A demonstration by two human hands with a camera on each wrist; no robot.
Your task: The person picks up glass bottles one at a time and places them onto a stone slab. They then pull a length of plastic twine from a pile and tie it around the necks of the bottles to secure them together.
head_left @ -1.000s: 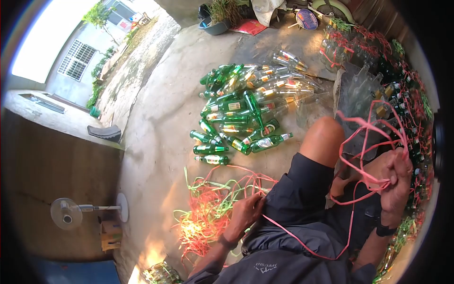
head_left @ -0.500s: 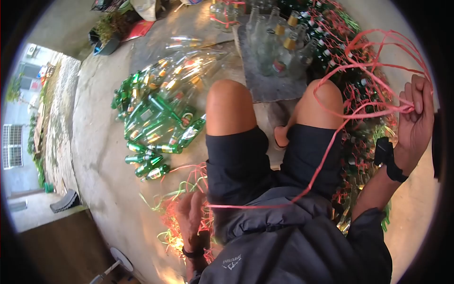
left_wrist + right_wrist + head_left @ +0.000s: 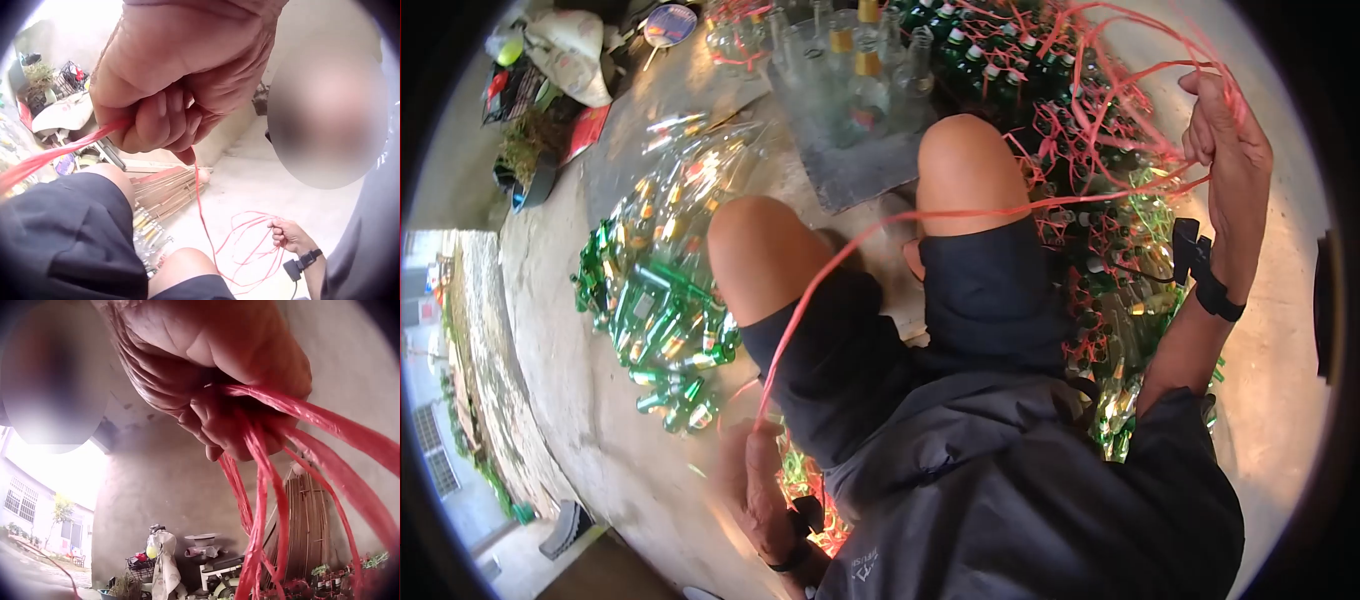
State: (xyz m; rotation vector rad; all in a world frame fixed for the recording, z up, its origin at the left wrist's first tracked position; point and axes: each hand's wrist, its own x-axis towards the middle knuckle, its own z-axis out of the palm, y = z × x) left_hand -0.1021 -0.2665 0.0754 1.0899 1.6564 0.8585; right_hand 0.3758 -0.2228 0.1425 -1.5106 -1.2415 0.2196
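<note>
Red plastic string (image 3: 960, 213) runs across the person's lap from one hand to the other. The left hand (image 3: 758, 495), low beside the left thigh and blurred in the head view, has its fingers curled round the string; the left wrist view shows the strand (image 3: 62, 153) passing through the fist. Raised at the far right, the right hand (image 3: 1238, 145) grips several loose loops (image 3: 1090, 100) of the same string. In the right wrist view the strands (image 3: 337, 428) hang out of its curled fingers. A tangle of red and green string (image 3: 825, 525) lies behind the left wrist.
Green bottles (image 3: 655, 310) and clear ones lie heaped on the concrete floor at left. More clear bottles (image 3: 890, 80) stand on a dark board (image 3: 850, 185) ahead of the knees. String-tied bottles (image 3: 990, 55) line the right side. A potted plant (image 3: 530, 145) stands at the back left.
The head view has swung to the right. The right hand has risen with the loops, and the left hand has drawn away from the tangle, so a longer stretch of string spans the lap.
</note>
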